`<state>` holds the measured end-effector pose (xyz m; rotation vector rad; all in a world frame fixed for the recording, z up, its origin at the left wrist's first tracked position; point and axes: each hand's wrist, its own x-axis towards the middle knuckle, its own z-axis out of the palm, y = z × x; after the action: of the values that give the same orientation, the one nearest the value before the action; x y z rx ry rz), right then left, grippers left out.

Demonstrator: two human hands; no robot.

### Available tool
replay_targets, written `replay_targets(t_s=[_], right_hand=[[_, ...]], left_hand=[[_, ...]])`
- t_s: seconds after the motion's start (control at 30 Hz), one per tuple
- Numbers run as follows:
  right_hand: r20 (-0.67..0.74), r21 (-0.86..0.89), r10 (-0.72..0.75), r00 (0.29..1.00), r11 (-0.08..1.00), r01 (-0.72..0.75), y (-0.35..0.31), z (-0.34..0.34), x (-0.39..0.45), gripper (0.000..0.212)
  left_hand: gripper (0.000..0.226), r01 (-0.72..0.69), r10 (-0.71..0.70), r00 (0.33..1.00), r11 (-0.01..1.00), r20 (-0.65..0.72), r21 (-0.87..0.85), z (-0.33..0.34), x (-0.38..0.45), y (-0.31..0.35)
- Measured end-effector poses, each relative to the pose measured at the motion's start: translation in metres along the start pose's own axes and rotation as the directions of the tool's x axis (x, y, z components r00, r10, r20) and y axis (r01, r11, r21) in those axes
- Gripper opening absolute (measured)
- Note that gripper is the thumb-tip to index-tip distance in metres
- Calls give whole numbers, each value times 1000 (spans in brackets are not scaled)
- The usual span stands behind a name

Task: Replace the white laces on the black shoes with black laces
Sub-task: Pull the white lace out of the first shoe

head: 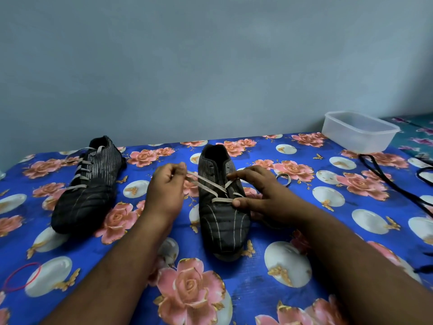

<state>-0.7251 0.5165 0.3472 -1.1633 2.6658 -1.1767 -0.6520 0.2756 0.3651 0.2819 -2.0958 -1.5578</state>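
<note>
Unlacing the near shoe [222,221] at table centre: left hand [165,186] pinching the white lace [206,182], drawing it out leftward; right hand [255,195], fingers spread, bracing the eyelets. Pulling steadily, one crossing at a time. Black laces [384,177] waiting at right.

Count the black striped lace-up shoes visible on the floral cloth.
2. One black striped lace-up shoe lies far left, untouched; the other shoe sits centre, between the left hand and right hand.

Floral cloth [234,289] — shoes [220,207], tub [359,132], black laces [386,179]
</note>
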Motion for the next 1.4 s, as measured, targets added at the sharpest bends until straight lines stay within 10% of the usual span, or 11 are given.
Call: replay_targets(t_s=[0.37,0.6,0.77,1.03,1.4], right_hand=[[-6,-12,-7,1000,1000,7,-1,-1,-1,59],[-11,-3,-3,1000,1000,3,-2,0,0,59],[-13,-13,16,1000,1000,-16,0,1,1,65],[-16,-31,10,1000,999,-10,2,2,2,65],[-16,-11,4,1000,1000,-5,0,2,1,64]], left_hand=[[50,-553,416,833,635,365,540,8,-21,10],[24,-422,336,904,805,266,417,9,-13,4],[15,-112,130,989,968,-70,224,-4,7,-7],[59,-388,341,921,758,189,524,1,-14,9],[17,-334,302,941,769,151,545,2,-7,2]])
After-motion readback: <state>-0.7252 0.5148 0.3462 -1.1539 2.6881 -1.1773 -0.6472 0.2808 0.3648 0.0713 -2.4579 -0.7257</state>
